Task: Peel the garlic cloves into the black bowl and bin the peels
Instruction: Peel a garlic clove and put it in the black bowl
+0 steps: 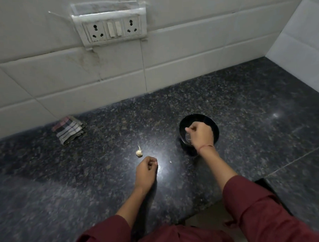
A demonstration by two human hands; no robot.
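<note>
The black bowl [207, 120] stands on the dark granite counter, right of centre. My right hand [200, 135] hovers over its near side, fingers curled, pinching a small pale piece that looks like a garlic clove [186, 128] above the bowl's inside. A small garlic bulb [139, 152] with a short stalk lies on the counter to the bowl's left. My left hand [146, 168] sits just below and right of the bulb, apart from it, fingers curled against the thumb; nothing shows in its grip. The bowl's contents are hidden by my right hand.
A tiny pale scrap [170, 162] lies on the counter between my hands. A folded checked cloth [68, 130] rests against the tiled wall at the back left. A socket panel [112, 29] is on the wall. The counter's front edge [199, 210] runs close to my body.
</note>
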